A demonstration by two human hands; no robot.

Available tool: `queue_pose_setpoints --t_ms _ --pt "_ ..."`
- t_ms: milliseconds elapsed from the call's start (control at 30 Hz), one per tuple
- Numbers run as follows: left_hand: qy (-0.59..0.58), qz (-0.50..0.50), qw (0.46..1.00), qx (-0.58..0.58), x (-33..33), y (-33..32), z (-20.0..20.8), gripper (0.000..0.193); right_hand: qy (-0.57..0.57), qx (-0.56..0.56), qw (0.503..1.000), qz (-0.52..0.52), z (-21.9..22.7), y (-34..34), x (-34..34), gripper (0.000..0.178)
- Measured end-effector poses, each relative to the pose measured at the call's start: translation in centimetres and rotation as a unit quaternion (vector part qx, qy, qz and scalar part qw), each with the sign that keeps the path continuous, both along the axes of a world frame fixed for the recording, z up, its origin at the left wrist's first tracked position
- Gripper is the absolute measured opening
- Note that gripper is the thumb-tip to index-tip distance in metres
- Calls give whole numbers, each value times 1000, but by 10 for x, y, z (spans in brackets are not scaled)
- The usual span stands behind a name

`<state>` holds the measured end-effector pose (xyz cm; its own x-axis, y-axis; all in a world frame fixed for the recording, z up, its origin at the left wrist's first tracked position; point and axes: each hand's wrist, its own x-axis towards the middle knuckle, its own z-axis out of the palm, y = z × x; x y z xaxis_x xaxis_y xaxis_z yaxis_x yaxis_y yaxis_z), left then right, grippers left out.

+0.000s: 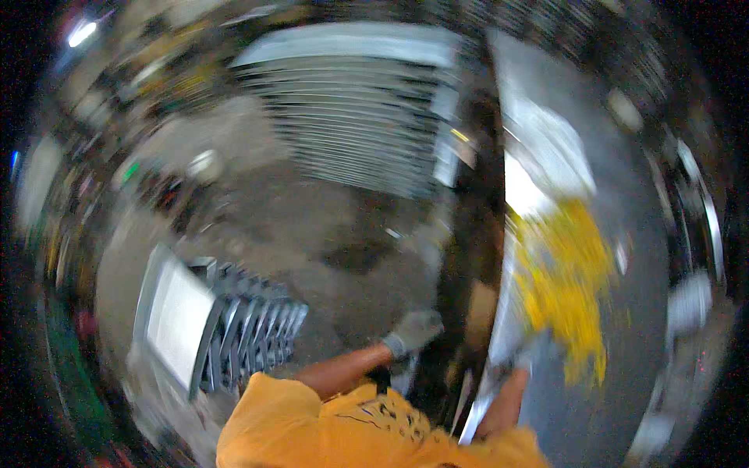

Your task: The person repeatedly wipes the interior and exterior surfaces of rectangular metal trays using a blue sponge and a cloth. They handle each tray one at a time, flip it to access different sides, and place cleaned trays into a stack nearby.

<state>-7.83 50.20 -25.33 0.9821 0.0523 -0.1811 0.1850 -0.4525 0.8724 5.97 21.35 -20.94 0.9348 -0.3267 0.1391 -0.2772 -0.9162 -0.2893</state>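
My left hand, in a pale grey work glove, hangs over the gap beside the table's left edge. Motion smears its fingers, and nothing can be made out in it. At the near left edge of the grey table is my right hand, also blurred; its fingers and anything they hold cannot be made out. Closest to it on the tabletop lies a spread heap of small bright yellow pieces. A whitish, crumpled, bag-like thing rests just beyond the heap.
A tall stack of pale metal panels or trays stands ahead on the floor. To the left is a smaller stack of grey frame-like pieces with a white panel at its end. Blurred clutter lines both sides.
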Motion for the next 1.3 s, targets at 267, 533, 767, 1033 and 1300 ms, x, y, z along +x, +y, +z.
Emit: queue_pose_setpoints --t_ms 267,533,767,1033,1300 --pt "-212 -291 925 122 59 -67 18 42 121 -83 962 -229 21 -57 -95 76" --pt "-356 -692 615 128 84 -218 -20 72 16 -45 828 -559 -5 -176 -295 63" --pt "-464 -613 607 203 231 -321 7 63 -121 47 739 -661 -69 -273 -489 69" --pt "-292 -812 505 -4 -36 -369 42 40 -85 -12 885 -457 -57 -352 -269 57" --pt "-364 -746 519 206 32 -494 -54 42 -151 96 953 -245 -47 -392 -210 47"
